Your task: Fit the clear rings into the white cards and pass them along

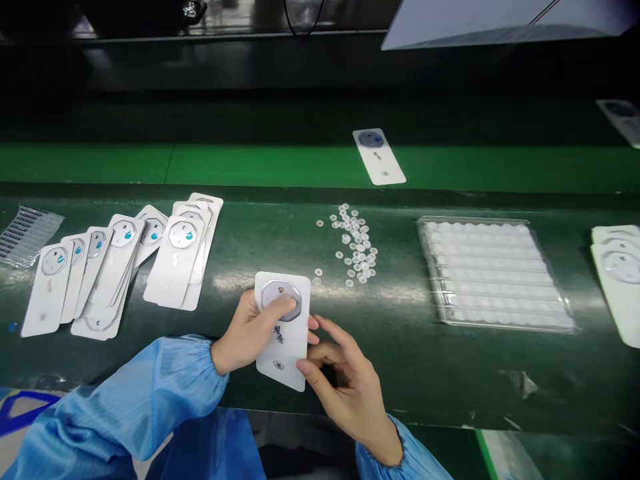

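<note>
A white card (pixel 287 340) with a grey octagonal disc near its top is held above the dark green bench's near edge. My left hand (pixel 250 333) grips its left side, thumb pressed on the disc. My right hand (pixel 343 380) pinches the card's lower right corner with thumb and fingers. Several small clear round pieces (pixel 356 247) lie scattered on the bench just beyond the card. To the left lies a fanned row of similar white cards (pixel 125 263).
A clear plastic tray (pixel 493 273) of small parts lies right of centre. More white cards (pixel 620 280) sit at the right edge. One card (pixel 379 157) lies on the green belt (pixel 200 163) behind. A striped packet (pixel 25 233) sits far left.
</note>
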### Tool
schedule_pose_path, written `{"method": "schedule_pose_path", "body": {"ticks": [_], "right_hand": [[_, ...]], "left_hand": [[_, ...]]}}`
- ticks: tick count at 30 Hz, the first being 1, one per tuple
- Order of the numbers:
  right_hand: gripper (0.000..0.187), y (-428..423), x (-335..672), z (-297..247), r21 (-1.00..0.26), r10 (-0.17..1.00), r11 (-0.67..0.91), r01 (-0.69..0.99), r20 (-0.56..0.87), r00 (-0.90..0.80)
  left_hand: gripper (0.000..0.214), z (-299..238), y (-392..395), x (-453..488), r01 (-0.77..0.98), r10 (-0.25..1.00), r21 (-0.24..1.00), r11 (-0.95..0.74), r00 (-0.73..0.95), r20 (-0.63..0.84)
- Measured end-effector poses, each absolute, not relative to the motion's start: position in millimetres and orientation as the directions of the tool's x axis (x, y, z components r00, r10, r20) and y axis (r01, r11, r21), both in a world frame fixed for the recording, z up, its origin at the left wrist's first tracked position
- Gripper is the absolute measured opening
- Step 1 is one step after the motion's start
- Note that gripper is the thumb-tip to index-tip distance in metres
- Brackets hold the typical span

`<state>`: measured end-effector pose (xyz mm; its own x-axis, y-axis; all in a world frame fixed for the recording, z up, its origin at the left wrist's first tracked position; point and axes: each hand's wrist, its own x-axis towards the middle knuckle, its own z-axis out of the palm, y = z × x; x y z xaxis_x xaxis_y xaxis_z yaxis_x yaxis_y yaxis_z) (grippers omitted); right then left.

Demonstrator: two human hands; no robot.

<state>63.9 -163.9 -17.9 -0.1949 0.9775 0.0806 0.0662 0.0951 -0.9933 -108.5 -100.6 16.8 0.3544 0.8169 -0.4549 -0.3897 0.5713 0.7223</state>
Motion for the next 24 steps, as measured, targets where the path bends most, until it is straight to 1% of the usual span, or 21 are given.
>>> {"method": "schedule_pose_path", "body": {"ticks": [2, 4, 6, 8, 10, 13, 16, 18, 20, 22, 23, 24], "right_hand": [[0.041, -161.9, 67.2, -14.8, -0.998, 0.991, 0.047, -0.043, 0.052, -0.121], [0.026, -158.4, 72.1, -11.7, -0.981, 0.998, -0.046, -0.186, -0.038, -0.051], [0.017, -154.4, 78.1, -9.3, -0.928, 0.988, -0.155, -0.34, -0.149, -0.044], [0.016, -151.1, 84.3, -7.8, -0.84, 0.967, -0.252, -0.481, -0.241, -0.086], [0.017, -148.6, 89.4, -6.8, -0.742, 0.945, -0.318, -0.59, -0.297, -0.135], [0.019, -145.5, 93.5, -5.5, -0.639, 0.924, -0.358, -0.681, -0.347, -0.16], [0.023, -143.5, 97.5, -3.1, -0.624, 0.922, -0.331, -0.708, -0.373, -0.102], [0.027, -145.8, 109.1, -0.8, -0.654, 0.925, -0.3, -0.695, -0.377, -0.045], [0.032, -154.2, 136.0, 2.2, -0.714, 0.924, -0.274, -0.644, -0.382, 0.03], [0.041, -170.3, 179.9, 6.5, -0.817, 0.921, -0.206, -0.539, -0.348, 0.176], [0.045, -181.1, 205.8, 9.5, -0.877, 0.913, -0.153, -0.455, -0.302, 0.273], [0.049, -193.3, 232.1, 13.3, -0.935, 0.895, -0.079, -0.345, -0.219, 0.389]], "left_hand": [[0.036, 18.4, -100.4, -108.6, -0.366, 0.812, 0.732, 0.574, 0.365, -0.455], [0.035, 19.3, -100.0, -109.4, -0.357, 0.806, 0.731, 0.581, 0.376, -0.457], [0.032, 19.1, -99.5, -110.5, -0.368, 0.804, 0.721, 0.586, 0.371, -0.465], [0.032, 18.4, -98.4, -111.5, -0.38, 0.8, 0.707, 0.596, 0.36, -0.48], [0.032, 18.2, -96.9, -112.2, -0.38, 0.799, 0.704, 0.599, 0.344, -0.494], [0.03, 19.4, -94.1, -112.6, -0.367, 0.808, 0.721, 0.588, 0.315, -0.498], [0.028, 20.7, -91.4, -112.7, -0.368, 0.809, 0.721, 0.587, 0.305, -0.503], [0.028, 20.8, -89.7, -113.0, -0.369, 0.803, 0.713, 0.596, 0.285, -0.523], [0.029, 20.8, -88.0, -113.6, -0.366, 0.797, 0.708, 0.603, 0.251, -0.549], [0.029, 21.3, -86.8, -114.0, -0.353, 0.793, 0.711, 0.608, 0.221, -0.568], [0.03, 22.0, -86.6, -114.2, -0.343, 0.79, 0.714, 0.611, 0.212, -0.575], [0.031, 22.9, -86.5, -114.2, -0.33, 0.785, 0.714, 0.617, 0.206, -0.584]]}}
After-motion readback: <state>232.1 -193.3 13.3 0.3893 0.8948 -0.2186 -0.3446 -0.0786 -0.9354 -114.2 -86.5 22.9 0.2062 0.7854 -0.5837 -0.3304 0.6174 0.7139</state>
